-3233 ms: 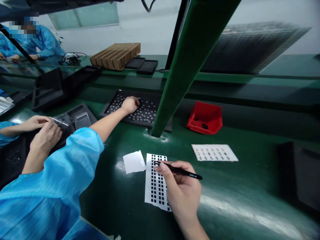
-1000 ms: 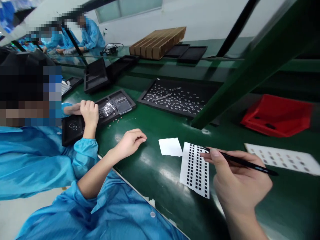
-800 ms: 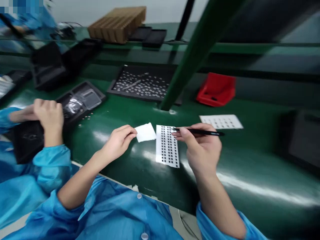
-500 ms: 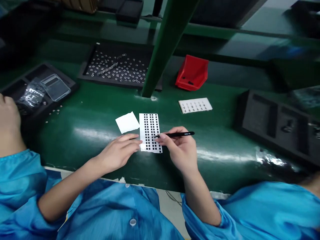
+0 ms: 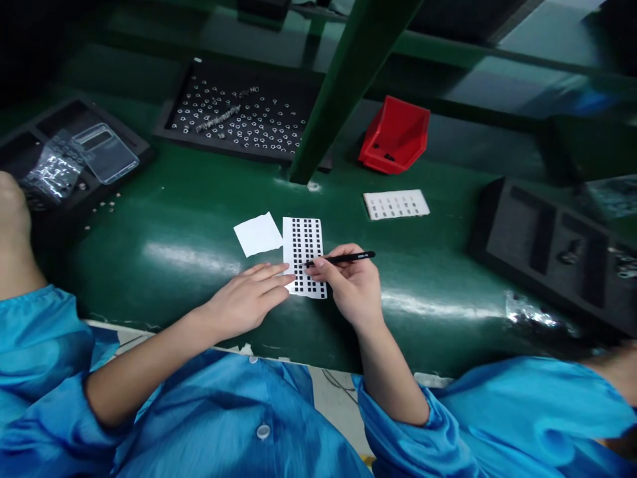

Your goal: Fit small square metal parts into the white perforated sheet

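My right hand [image 5: 351, 287] holds black tweezers [image 5: 343, 258], and their tips rest on a white sheet printed with rows of small black squares [image 5: 303, 255]. My left hand [image 5: 247, 300] lies flat on the green bench, holding nothing, with its fingertips at the sheet's lower left edge. A small blank white paper [image 5: 257, 234] lies just left of the sheet, apart from both hands. The part of the sheet under my right fingers is hidden.
A black tray of small metal rings [image 5: 209, 147] and a green post [image 5: 318, 153] stand ahead. Right of them are a red bin [image 5: 395, 136], a white label sheet [image 5: 395, 204] and a black foam tray [image 5: 517, 232]. A co-worker's arm [image 5: 14, 232] enters at the left.
My left hand has come back from the ring tray to the sheet's edge. My right hand has brought the tweezers down onto the sheet. The view has swung and tilted downward.
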Demonstrator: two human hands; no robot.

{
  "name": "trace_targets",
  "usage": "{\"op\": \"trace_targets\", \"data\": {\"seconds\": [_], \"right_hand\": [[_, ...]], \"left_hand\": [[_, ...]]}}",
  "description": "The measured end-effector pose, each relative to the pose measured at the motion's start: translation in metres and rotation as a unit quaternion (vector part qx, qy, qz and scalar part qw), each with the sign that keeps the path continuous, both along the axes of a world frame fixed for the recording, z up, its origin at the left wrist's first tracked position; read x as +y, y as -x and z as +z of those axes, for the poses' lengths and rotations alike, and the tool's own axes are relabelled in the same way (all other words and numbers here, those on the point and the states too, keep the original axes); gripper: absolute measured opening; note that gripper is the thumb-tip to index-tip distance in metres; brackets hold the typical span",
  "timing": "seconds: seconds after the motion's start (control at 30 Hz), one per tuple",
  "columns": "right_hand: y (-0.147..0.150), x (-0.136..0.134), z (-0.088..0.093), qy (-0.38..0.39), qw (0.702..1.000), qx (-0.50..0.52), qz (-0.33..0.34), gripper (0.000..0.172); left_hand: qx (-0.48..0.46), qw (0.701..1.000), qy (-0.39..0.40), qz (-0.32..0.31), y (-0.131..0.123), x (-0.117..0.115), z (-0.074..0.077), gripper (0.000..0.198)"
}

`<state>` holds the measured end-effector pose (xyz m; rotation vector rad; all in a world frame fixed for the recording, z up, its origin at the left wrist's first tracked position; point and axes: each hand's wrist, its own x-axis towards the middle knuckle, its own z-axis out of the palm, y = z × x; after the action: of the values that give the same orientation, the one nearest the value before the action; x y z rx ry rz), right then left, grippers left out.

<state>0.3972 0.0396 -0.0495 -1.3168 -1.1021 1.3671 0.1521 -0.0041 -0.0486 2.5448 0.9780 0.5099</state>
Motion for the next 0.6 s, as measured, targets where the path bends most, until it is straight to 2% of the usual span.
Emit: {"op": "trace_targets", "data": {"seconds": [0.23, 0.37, 0.47, 0.6], "right_hand": [[-0.009, -0.017, 0.005, 0.008, 1.0, -0.01, -0.028, 0.05], [-0.008, -0.023, 0.0, 0.013, 0.999, -0.017, -0.036, 0.051], [-0.006, -0.022, -0.003, 0.014, 0.999, -0.022, -0.044, 0.05], [-0.005, -0.021, -0.004, 0.013, 0.998, -0.029, -0.053, 0.046]], "left_hand": [[-0.005, 1.0, -0.013, 0.0, 0.0, 0.001, 0.001, 0.026], [-0.009, 0.998, -0.044, -0.032, -0.002, 0.001, 0.003, 0.03], [0.002, 0.998, -0.034, -0.05, -0.004, 0.002, 0.004, 0.033], [0.007, 0.999, -0.013, -0.041, -0.007, 0.003, 0.006, 0.035]]}}
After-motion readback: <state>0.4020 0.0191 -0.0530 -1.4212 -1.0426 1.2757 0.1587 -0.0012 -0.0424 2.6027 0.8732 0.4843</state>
